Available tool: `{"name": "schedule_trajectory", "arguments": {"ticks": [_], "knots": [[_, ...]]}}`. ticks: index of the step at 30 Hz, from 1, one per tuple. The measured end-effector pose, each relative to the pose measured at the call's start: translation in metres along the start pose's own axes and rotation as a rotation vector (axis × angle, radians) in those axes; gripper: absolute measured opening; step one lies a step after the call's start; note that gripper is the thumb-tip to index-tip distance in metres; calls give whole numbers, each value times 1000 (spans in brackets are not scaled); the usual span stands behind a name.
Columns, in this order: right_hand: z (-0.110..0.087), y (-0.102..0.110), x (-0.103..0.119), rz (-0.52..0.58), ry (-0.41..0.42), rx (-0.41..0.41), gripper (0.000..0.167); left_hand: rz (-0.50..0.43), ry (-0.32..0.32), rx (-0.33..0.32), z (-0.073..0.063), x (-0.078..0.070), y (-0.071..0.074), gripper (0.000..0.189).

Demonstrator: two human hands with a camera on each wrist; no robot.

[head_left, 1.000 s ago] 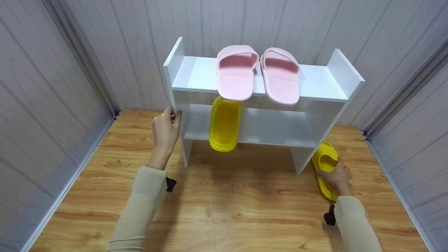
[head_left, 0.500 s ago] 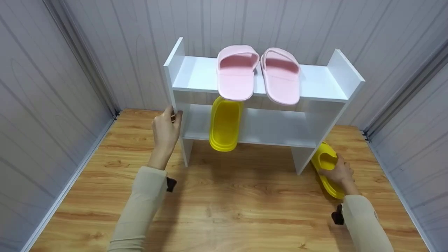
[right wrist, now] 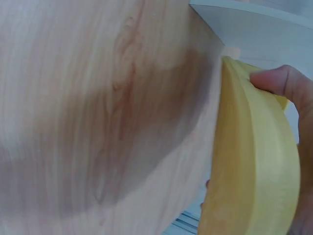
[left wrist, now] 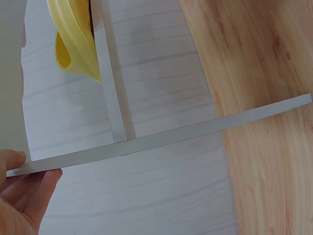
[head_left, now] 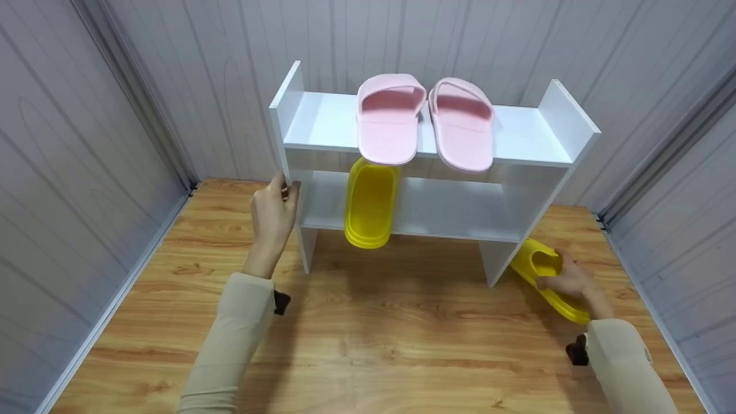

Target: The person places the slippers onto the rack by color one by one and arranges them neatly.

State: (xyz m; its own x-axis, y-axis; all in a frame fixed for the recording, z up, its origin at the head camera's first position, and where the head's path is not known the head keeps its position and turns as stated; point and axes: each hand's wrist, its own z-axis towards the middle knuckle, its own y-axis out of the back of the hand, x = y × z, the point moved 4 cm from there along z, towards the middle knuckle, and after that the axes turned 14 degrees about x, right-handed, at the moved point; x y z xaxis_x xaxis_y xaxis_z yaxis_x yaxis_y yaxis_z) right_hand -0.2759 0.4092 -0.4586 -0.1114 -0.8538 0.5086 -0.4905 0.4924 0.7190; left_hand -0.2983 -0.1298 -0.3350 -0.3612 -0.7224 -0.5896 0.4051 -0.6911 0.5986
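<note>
A white two-tier shoe rack stands against the back wall. My left hand pinches the front edge of its left side panel; the left wrist view shows thumb and fingers on either side of the board. Beside the rack's right leg, my right hand grips a yellow slipper at its strap, with the toe toward the rack. Seen from the right wrist, the slipper is tilted and its sole faces the camera. Another yellow slipper sits on the lower shelf, its front part hidden under the upper shelf.
On the upper shelf, a pink slipper and its mate lie side by side, heels over the front edge. Wood-patterned floor spreads in front of the rack. Panelled walls rise at the left, back and right.
My right hand has shifted right with the yellow slipper, whose heel end has swung to the right. The left hand keeps its hold on the rack.
</note>
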Motion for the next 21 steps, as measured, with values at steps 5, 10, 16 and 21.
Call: {"name": "schedule_trajectory", "arguments": {"ticks": [5, 10, 16, 21], "knots": [[-7, 1, 3, -23, 32, 42, 97, 4, -1, -1, 0, -1, 1, 14], [-17, 1, 6, -37, 81, 89, 96, 26, -4, 16, -1, -2, 0, 14], [-34, 1, 6, -81, 112, 116, 92, 25, 3, 21, 0, -2, 0, 14], [-48, -1, 6, -66, 140, 140, 90, 4, -1, 4, 0, -1, 1, 15]]}}
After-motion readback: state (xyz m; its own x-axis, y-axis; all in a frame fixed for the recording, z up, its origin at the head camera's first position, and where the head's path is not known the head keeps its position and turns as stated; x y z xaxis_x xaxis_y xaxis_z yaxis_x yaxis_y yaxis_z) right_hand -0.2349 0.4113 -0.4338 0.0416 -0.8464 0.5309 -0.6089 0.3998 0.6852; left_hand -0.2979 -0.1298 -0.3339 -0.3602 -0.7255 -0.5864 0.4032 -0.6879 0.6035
